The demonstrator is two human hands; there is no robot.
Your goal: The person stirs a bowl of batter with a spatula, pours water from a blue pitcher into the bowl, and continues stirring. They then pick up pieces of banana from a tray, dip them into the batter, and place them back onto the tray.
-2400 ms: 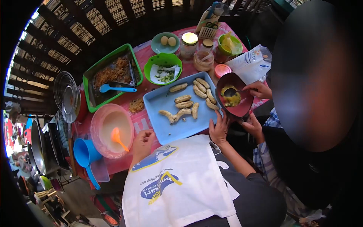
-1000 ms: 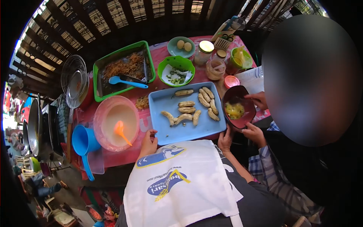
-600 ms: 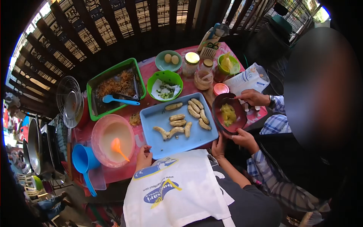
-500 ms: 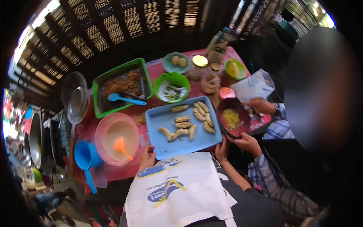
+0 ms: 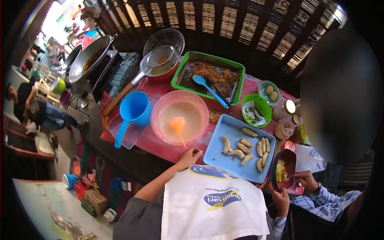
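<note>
My left hand (image 5: 190, 157) is closed in a loose curl, with nothing visible in it, between the pink bowl (image 5: 159, 102) of pale batter and the blue tray (image 5: 214, 154). Peeled bananas (image 5: 245, 146) lie in that tray. An orange ladle (image 5: 177, 124) rests in the batter. My right hand (image 5: 262, 185) is at the tray's near right corner, mostly hidden by the apron and a co-worker's hand. The co-worker's hands (image 5: 306, 180) hold a dark bowl (image 5: 291, 162) with yellow food.
Behind stand a green-rimmed tray (image 5: 178, 80) with brown shreds and a blue spatula (image 5: 218, 96), a green bowl (image 5: 262, 105), eggs (image 5: 272, 93) and jars (image 5: 289, 107). At left are a blue dipper (image 5: 135, 108), a strainer (image 5: 160, 56) and a wok (image 5: 90, 60).
The view has swung left, so the table items sit further right. My left hand has come off the tray's edge. The co-worker's one hand now reaches into the dark bowl.
</note>
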